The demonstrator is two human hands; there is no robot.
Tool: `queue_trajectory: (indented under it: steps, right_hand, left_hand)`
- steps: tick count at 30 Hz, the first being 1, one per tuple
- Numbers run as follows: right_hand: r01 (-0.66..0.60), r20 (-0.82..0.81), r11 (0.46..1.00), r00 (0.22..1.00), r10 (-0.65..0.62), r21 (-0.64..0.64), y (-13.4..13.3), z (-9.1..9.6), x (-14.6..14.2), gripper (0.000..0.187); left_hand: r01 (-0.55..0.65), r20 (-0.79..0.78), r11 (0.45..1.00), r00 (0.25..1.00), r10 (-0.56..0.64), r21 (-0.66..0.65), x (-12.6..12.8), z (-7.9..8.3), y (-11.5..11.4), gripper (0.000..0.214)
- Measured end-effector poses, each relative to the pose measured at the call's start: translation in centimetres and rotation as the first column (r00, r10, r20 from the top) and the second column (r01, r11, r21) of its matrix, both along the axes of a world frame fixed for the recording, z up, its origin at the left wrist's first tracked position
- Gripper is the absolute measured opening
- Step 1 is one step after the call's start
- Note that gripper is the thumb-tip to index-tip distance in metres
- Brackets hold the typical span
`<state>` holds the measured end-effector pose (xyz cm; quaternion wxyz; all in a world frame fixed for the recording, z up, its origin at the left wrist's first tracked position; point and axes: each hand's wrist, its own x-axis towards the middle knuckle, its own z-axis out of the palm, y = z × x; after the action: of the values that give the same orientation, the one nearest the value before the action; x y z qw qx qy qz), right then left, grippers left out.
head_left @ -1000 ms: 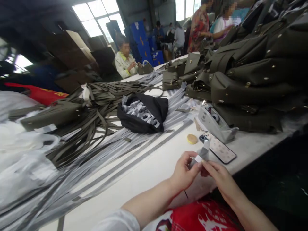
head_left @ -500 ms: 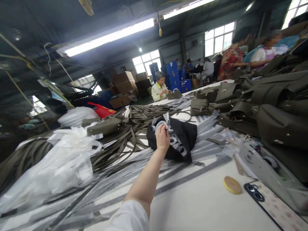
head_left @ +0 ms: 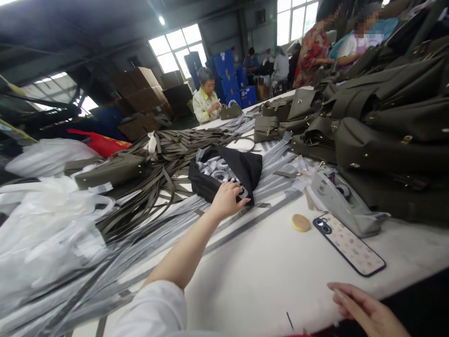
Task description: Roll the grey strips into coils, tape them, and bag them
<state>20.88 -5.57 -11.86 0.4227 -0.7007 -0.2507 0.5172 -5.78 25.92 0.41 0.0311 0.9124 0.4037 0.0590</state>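
Observation:
A black cloth bag [head_left: 250, 164] lies on the table with its mouth gaping, and rings or rolls of pale grey-white material [head_left: 220, 174] show inside. My left hand [head_left: 229, 200] is over the bag's near edge, its fingers bent toward the contents and the thumb held apart; I see nothing held in it. At the lower right, my right hand [head_left: 366, 306] hovers near the table's front edge, fingers stretched out with nothing visible in them. A phone in a patterned case [head_left: 351, 243] and a round yellow-rimmed disc [head_left: 300, 223] lie between the two hands.
Olive straps [head_left: 168, 161] spread behind the bag, beside white plastic bags [head_left: 52, 224]. Olive handbags [head_left: 382, 135] pile up on the right, behind a translucent pouch [head_left: 345, 201]. Grey strips [head_left: 164, 234] cross the white table [head_left: 252, 281]. A person [head_left: 206, 100] sits at the far side.
My left hand has moved from the middle of the bag's contents to its near edge, uncovering them. My right hand has come into view at the lower right. The view has tilted down.

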Motion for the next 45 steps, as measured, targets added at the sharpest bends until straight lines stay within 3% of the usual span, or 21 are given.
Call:
queue_trajectory:
  steps: [5, 9, 13, 17, 23, 25, 27, 29, 30, 31, 33, 35, 37, 38, 40, 42, 44, 45]
  right_hand:
    - [-0.052, 0.015, 0.998, 0.999, 0.052, 0.018, -0.6, -1.5, 0.2, 0.044]
    - [-0.042, 0.047, 0.998, 0.998, 0.04, 0.054, -0.7, -0.9, -0.5, 0.041]
    - [-0.071, 0.064, 0.996, 0.996, 0.068, 0.059, -0.4, 0.2, -1.1, 0.041]
    - [-0.077, 0.066, 0.994, 0.995, 0.072, 0.076, 0.0, 1.3, -1.5, 0.042]
    - [-0.089, 0.072, 0.988, 0.994, 0.081, 0.123, -0.4, 2.0, -1.5, 0.04]
    - [-0.129, 0.074, 0.984, 0.99, 0.121, 0.126, -0.4, 2.2, -1.4, 0.04]
    - [-0.18, 0.07, 0.973, 0.983, 0.171, 0.145, -0.1, 2.6, -1.8, 0.04]
    - [-0.253, 0.051, 0.947, 0.968, 0.247, 0.198, 0.9, 3.4, -2.8, 0.046]
    - [-0.304, 0.032, 0.921, 0.952, 0.305, 0.245, 1.6, 4.0, -3.6, 0.055]
    - [-0.348, 0.003, 0.886, 0.931, 0.365, 0.307, 2.3, 4.6, -4.5, 0.068]
    - [-0.38, -0.113, 0.819, 0.877, 0.467, 0.431, 3.6, 5.9, -6.6, 0.083]
    - [-0.365, -0.283, 0.795, 0.794, 0.537, 0.485, 4.3, 6.9, -8.3, 0.069]
    - [-0.342, -0.428, 0.823, 0.726, 0.538, 0.454, 4.1, 7.6, -8.5, 0.049]
    - [-0.341, -0.448, 0.839, 0.726, 0.522, 0.425, 3.6, 7.8, -7.8, 0.044]
    - [-0.353, -0.36, 0.872, 0.808, 0.466, 0.339, 2.1, 8.1, -4.5, 0.042]
    - [-0.395, -0.112, 0.9, 0.901, 0.418, 0.185, -0.2, 8.4, 0.9, 0.046]
    - [-0.39, 0.14, 0.921, 0.913, 0.384, 0.018, -3.0, 8.6, 7.4, 0.043]
    - [-0.305, 0.265, 0.952, 0.916, 0.302, -0.031, -4.6, 8.8, 10.6, 0.039]
  left_hand:
    - [-0.075, -0.22, 0.981, 0.975, 0.035, -0.178, -0.6, -2.9, -4.5, 0.034]
    - [-0.166, -0.284, 0.969, 0.953, 0.11, -0.182, -1.4, -5.0, -6.6, 0.025]
    - [-0.18, -0.25, 0.959, 0.96, 0.123, -0.219, -1.7, -5.3, -7.9, 0.024]
    - [-0.222, -0.202, 0.928, 0.965, 0.165, -0.299, -1.1, -5.5, -7.7, 0.026]
    - [-0.293, -0.127, 0.807, 0.956, 0.266, -0.512, -0.5, -5.0, -7.3, 0.014]
    - [-0.229, -0.025, 0.714, 0.958, 0.284, -0.662, -0.2, -4.4, -8.3, 0.029]
    - [-0.063, 0.18, 0.495, 0.885, 0.429, -0.867, 0.7, -3.6, -9.9, 0.042]
    - [0.222, 0.338, 0.255, 0.666, 0.665, -0.941, 2.6, -2.7, -12.0, 0.047]
    - [0.353, 0.365, 0.19, 0.541, 0.757, -0.916, 3.8, -2.2, -13.0, 0.048]
    - [0.448, 0.38, 0.166, 0.447, 0.809, -0.879, 5.2, -1.7, -14.1, 0.048]
    - [0.58, 0.409, 0.159, 0.332, 0.85, -0.799, 8.0, -0.3, -15.6, 0.045]
    - [0.672, 0.451, 0.167, 0.273, 0.849, -0.721, 10.4, 1.3, -16.1, 0.038]
    - [0.75, 0.471, 0.132, 0.259, 0.843, -0.648, 11.6, 3.0, -15.2, 0.03]
    - [0.777, 0.467, 0.098, 0.267, 0.843, -0.622, 11.8, 3.9, -14.4, 0.027]
    - [0.793, 0.454, 0.058, 0.286, 0.844, -0.606, 11.5, 5.3, -12.3, 0.021]
    - [0.78, 0.48, 0.1, 0.272, 0.834, -0.617, 10.8, 6.2, -10.3, 0.023]
    - [0.781, 0.546, 0.156, 0.264, 0.795, -0.604, 10.6, 6.2, -9.4, 0.028]
    - [0.794, 0.582, 0.164, 0.271, 0.767, -0.586, 10.9, 5.9, -9.4, 0.029]
